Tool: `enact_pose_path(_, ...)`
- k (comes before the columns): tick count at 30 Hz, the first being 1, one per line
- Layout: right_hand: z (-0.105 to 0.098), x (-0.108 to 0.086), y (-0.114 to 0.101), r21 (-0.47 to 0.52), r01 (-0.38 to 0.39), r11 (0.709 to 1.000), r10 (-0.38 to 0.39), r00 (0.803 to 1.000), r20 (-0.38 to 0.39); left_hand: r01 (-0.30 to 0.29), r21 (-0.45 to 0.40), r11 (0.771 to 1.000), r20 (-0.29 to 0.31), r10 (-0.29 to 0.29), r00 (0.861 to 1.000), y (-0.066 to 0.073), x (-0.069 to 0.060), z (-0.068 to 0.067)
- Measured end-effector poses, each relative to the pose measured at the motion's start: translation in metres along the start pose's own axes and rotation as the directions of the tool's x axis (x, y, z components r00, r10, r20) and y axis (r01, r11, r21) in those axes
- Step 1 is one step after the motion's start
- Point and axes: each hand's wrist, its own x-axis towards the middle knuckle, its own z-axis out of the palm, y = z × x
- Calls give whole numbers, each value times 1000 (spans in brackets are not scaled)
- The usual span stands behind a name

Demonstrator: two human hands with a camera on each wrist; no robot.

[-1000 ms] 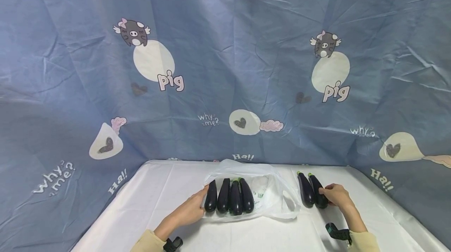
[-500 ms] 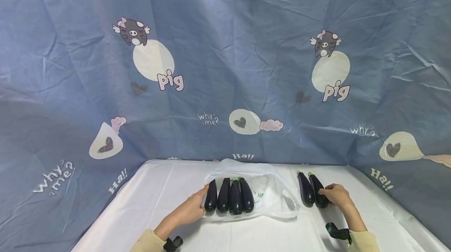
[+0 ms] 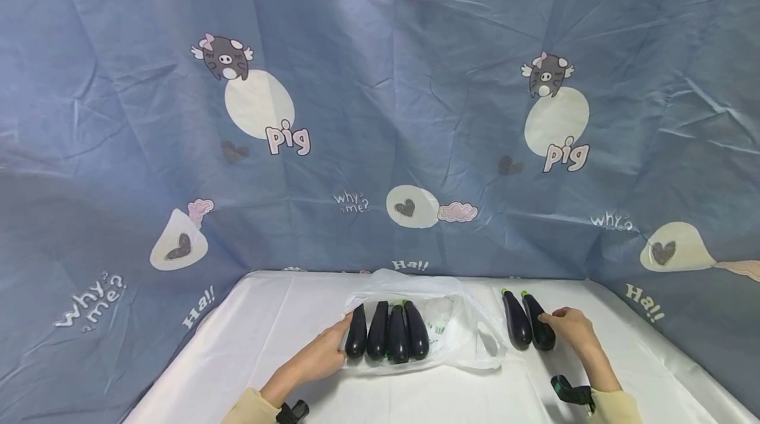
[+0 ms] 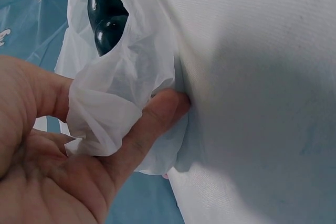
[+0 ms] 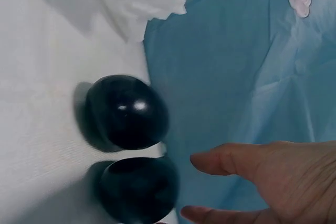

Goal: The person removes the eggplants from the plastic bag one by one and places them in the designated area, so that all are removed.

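A white plastic bag (image 3: 469,338) lies on its side with its mouth towards me. Several dark eggplants (image 3: 378,332) lie side by side in it. My left hand (image 3: 320,351) grips the bag's left edge; in the left wrist view the thin plastic bunches between thumb and fingers. Right of the bag, two more eggplants lie almost parallel, green stem ends pointing away. My right hand (image 3: 572,328) holds the outer eggplant (image 3: 539,328), thumb on its left side and fingers on its right. The inner eggplant (image 3: 516,322) lies just left of it, untouched.
A white cloth covers the table (image 3: 273,312). Behind and at both sides hangs a blue curtain (image 3: 350,114) printed with pigs and words. A dark strap (image 3: 572,392) is on each wrist.
Both hands, the bag and the eggplants stay in place. The head view shifts only very slightly.
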Motion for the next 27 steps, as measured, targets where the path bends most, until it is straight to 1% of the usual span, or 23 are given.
enact_pose_path(4,-3,-2,-11,-4,14,1000,-14,999,-47,14,14,1000,-3,-14,1000,1,-1,-1)
enact_pose_path(8,-2,-10,-31,9,33,999,-32,993,-112,18,15,1000,-10,-18,1000,1,-1,-3)
enact_pose_path(12,5,-20,-53,27,104,994,-99,983,-155,13,2,1000,-7,-13,1000,0,-1,-3)
enact_pose_path(16,17,-31,-72,46,185,982,-175,972,-159,16,1,1000,-4,-16,1000,-1,-1,-3)
enact_pose_path(22,34,-49,-94,56,260,964,-249,957,-150,12,-6,1000,-8,-12,1000,0,0,-1)
enact_pose_path(25,41,-55,-103,60,295,954,-285,948,-140,5,-9,1000,-15,-5,1000,-1,0,0)
enact_pose_path(27,47,-56,-107,72,304,950,-293,947,-130,12,-4,1000,-14,-12,1000,0,-1,-1)
